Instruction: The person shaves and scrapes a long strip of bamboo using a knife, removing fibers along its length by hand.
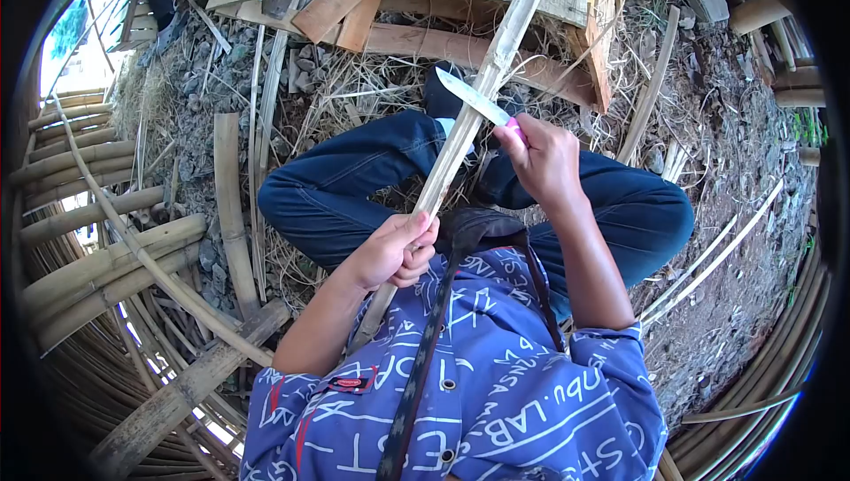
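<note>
Stony, debris-littered ground (722,282) surrounds a person (522,366) sitting cross-legged. A long pale strip (451,162) slants forward between the legs (328,193), the left hand (396,249) curling its fingers around the near part. The right hand (542,158) clenches a pink-handled knife (474,98) across it; a shallow angle likely shaves cleanest.

Rough, stony ground (699,339) was strewn with pale shavings (365,89), grey rubble (202,84) and long, thin strips (713,253).
</note>
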Action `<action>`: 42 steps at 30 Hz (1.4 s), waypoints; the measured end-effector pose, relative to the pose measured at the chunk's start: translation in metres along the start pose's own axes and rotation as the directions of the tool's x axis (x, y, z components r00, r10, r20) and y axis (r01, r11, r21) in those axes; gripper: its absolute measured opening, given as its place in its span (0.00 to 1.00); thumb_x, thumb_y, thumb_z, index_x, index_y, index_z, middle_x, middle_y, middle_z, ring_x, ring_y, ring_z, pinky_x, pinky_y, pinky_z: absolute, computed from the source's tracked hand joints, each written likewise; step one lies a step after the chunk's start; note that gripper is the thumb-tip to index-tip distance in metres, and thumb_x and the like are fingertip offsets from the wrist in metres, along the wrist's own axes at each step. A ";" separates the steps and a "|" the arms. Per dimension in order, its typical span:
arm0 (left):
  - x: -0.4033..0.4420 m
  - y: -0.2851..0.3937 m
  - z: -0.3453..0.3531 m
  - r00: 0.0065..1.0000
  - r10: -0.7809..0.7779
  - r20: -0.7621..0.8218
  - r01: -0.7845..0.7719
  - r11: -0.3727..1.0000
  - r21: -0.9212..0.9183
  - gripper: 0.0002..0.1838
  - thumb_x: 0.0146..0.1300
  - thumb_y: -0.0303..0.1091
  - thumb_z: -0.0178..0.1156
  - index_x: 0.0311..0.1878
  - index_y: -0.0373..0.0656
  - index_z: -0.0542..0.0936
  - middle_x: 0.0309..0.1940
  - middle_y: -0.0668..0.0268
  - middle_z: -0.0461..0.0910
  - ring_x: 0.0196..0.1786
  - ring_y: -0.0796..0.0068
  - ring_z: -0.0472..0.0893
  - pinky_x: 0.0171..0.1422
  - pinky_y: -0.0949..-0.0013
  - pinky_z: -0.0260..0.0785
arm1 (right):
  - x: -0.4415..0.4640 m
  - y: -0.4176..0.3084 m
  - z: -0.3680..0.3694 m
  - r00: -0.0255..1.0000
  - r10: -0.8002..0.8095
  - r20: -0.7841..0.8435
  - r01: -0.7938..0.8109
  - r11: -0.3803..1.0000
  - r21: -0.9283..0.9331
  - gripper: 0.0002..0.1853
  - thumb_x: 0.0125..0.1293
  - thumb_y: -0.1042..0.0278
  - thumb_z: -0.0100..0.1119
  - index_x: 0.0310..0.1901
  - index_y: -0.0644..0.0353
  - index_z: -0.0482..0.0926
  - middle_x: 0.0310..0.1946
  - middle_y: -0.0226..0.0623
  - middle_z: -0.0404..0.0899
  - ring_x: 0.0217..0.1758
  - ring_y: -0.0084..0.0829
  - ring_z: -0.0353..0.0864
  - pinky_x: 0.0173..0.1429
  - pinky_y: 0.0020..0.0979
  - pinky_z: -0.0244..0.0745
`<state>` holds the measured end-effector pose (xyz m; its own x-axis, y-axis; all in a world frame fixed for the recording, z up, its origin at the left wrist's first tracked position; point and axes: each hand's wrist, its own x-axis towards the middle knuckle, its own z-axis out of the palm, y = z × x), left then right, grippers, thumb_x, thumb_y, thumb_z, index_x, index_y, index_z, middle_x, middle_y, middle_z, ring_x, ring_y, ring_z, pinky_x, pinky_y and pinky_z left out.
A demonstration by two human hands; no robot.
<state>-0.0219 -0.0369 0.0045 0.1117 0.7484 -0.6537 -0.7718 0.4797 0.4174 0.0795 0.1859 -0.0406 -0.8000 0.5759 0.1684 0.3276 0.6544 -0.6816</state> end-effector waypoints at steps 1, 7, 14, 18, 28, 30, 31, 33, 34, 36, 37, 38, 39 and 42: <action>-0.001 -0.001 -0.001 1.000 -0.004 0.001 0.004 1.000 -0.002 0.24 0.71 0.57 0.40 0.25 0.51 0.58 0.11 0.78 0.50 0.11 0.89 0.48 0.12 0.80 0.38 | -0.002 0.000 -0.003 1.000 0.004 0.002 -0.004 1.000 -0.001 0.21 0.61 0.47 0.58 0.23 0.59 0.75 0.16 0.41 0.74 0.21 0.44 0.76 0.25 0.40 0.68; 0.005 -0.005 0.003 0.999 -0.031 0.031 0.031 0.999 -0.013 0.24 0.72 0.57 0.39 0.25 0.50 0.58 0.11 0.78 0.51 0.11 0.89 0.49 0.12 0.80 0.38 | -0.001 -0.003 0.001 0.999 0.031 -0.021 -0.031 0.999 -0.031 0.23 0.60 0.46 0.58 0.22 0.60 0.74 0.16 0.42 0.74 0.21 0.45 0.77 0.26 0.41 0.69; -0.016 -0.006 -0.010 1.000 -0.004 -0.003 0.004 1.000 -0.022 0.23 0.72 0.55 0.40 0.25 0.51 0.59 0.12 0.78 0.52 0.11 0.89 0.50 0.12 0.80 0.40 | 0.000 0.036 -0.025 0.949 0.302 -0.092 -0.306 0.951 -0.037 0.16 0.63 0.54 0.58 0.29 0.60 0.81 0.19 0.45 0.77 0.23 0.44 0.79 0.27 0.39 0.70; -0.010 -0.005 -0.002 0.999 -0.002 -0.047 0.002 1.000 -0.002 0.24 0.72 0.56 0.39 0.25 0.49 0.58 0.11 0.77 0.51 0.10 0.88 0.50 0.11 0.79 0.39 | -0.014 0.005 -0.024 0.977 0.187 -0.099 -0.187 0.982 0.010 0.17 0.61 0.54 0.61 0.26 0.61 0.78 0.17 0.45 0.75 0.21 0.45 0.77 0.26 0.39 0.69; 0.000 -0.004 0.005 0.998 -0.049 0.032 0.048 0.998 0.039 0.24 0.71 0.57 0.41 0.25 0.50 0.58 0.11 0.78 0.52 0.11 0.89 0.49 0.12 0.79 0.39 | -0.006 0.000 -0.007 1.000 -0.008 0.022 0.008 1.000 0.012 0.21 0.61 0.48 0.59 0.23 0.60 0.76 0.17 0.43 0.75 0.21 0.46 0.76 0.25 0.40 0.69; -0.001 -0.002 0.004 0.999 -0.043 0.017 0.042 0.997 0.059 0.24 0.71 0.57 0.41 0.25 0.50 0.58 0.11 0.78 0.52 0.11 0.89 0.49 0.12 0.79 0.39 | -0.006 0.005 -0.003 0.997 0.011 -0.073 -0.010 1.000 0.013 0.21 0.62 0.49 0.58 0.23 0.60 0.75 0.17 0.44 0.75 0.21 0.46 0.76 0.25 0.40 0.69; -0.002 -0.003 0.003 0.999 -0.046 0.027 0.045 0.998 0.038 0.24 0.71 0.56 0.41 0.25 0.50 0.58 0.11 0.78 0.52 0.11 0.89 0.49 0.12 0.79 0.39 | -0.005 0.009 -0.003 0.986 0.028 -0.164 -0.026 1.000 0.014 0.21 0.63 0.50 0.58 0.24 0.61 0.75 0.17 0.44 0.74 0.20 0.46 0.76 0.25 0.40 0.68; -0.011 -0.010 -0.001 0.998 -0.045 0.033 0.044 0.999 0.015 0.24 0.71 0.56 0.41 0.24 0.50 0.58 0.12 0.78 0.52 0.11 0.89 0.50 0.12 0.79 0.39 | 0.007 0.042 -0.032 0.876 0.439 -0.199 -0.424 0.898 0.113 0.19 0.63 0.53 0.58 0.25 0.61 0.76 0.17 0.45 0.74 0.21 0.47 0.75 0.25 0.39 0.67; -0.018 -0.013 -0.008 0.999 -0.039 0.023 0.039 0.999 0.005 0.23 0.71 0.56 0.42 0.25 0.50 0.59 0.12 0.78 0.52 0.11 0.89 0.50 0.12 0.80 0.40 | 0.002 0.060 -0.044 0.915 0.338 -0.219 -0.348 0.938 -0.006 0.18 0.64 0.54 0.58 0.26 0.61 0.77 0.17 0.45 0.74 0.20 0.46 0.75 0.26 0.39 0.67; -0.021 -0.010 -0.007 0.999 -0.022 -0.035 0.021 1.000 -0.023 0.23 0.71 0.56 0.42 0.25 0.50 0.59 0.12 0.78 0.53 0.11 0.89 0.50 0.12 0.80 0.40 | -0.006 0.054 -0.053 0.958 0.180 -0.221 -0.206 0.974 -0.098 0.16 0.64 0.56 0.58 0.27 0.61 0.79 0.17 0.46 0.74 0.20 0.45 0.76 0.26 0.38 0.68; -0.018 -0.008 -0.010 0.999 -0.032 -0.037 0.031 0.998 -0.046 0.22 0.71 0.55 0.42 0.25 0.50 0.59 0.12 0.78 0.53 0.11 0.89 0.50 0.12 0.80 0.40 | -0.009 0.035 -0.048 0.958 0.196 -0.208 -0.199 0.980 0.006 0.16 0.63 0.56 0.59 0.27 0.60 0.79 0.18 0.45 0.75 0.20 0.44 0.76 0.26 0.37 0.68; -0.016 -0.006 -0.008 0.999 -0.024 -0.026 0.023 0.999 -0.045 0.22 0.72 0.54 0.42 0.26 0.50 0.59 0.12 0.78 0.53 0.11 0.89 0.50 0.12 0.80 0.40 | -0.013 0.018 -0.044 0.957 0.256 -0.139 -0.258 0.966 0.005 0.16 0.60 0.55 0.62 0.27 0.60 0.79 0.17 0.45 0.75 0.20 0.44 0.76 0.26 0.38 0.69; -0.012 -0.002 -0.006 1.000 -0.008 -0.012 0.007 0.999 -0.039 0.22 0.72 0.54 0.42 0.26 0.50 0.60 0.12 0.78 0.53 0.11 0.90 0.50 0.12 0.80 0.40 | -0.015 0.006 -0.041 0.982 0.158 -0.099 -0.165 0.984 -0.070 0.16 0.57 0.54 0.65 0.26 0.60 0.79 0.17 0.45 0.75 0.20 0.43 0.77 0.26 0.38 0.69; -0.008 -0.002 0.000 1.000 -0.026 -0.016 0.026 1.000 -0.009 0.21 0.73 0.52 0.41 0.26 0.50 0.60 0.12 0.78 0.53 0.11 0.90 0.50 0.13 0.80 0.40 | -0.020 -0.022 -0.025 0.999 -0.002 -0.048 0.005 0.999 0.046 0.18 0.55 0.51 0.67 0.21 0.57 0.75 0.15 0.40 0.74 0.19 0.43 0.77 0.23 0.37 0.70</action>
<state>-0.0207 -0.0440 0.0092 0.1221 0.7284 -0.6742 -0.7740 0.4951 0.3947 0.1008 0.1726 -0.0111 -0.7758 0.5971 0.2041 0.3000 0.6336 -0.7131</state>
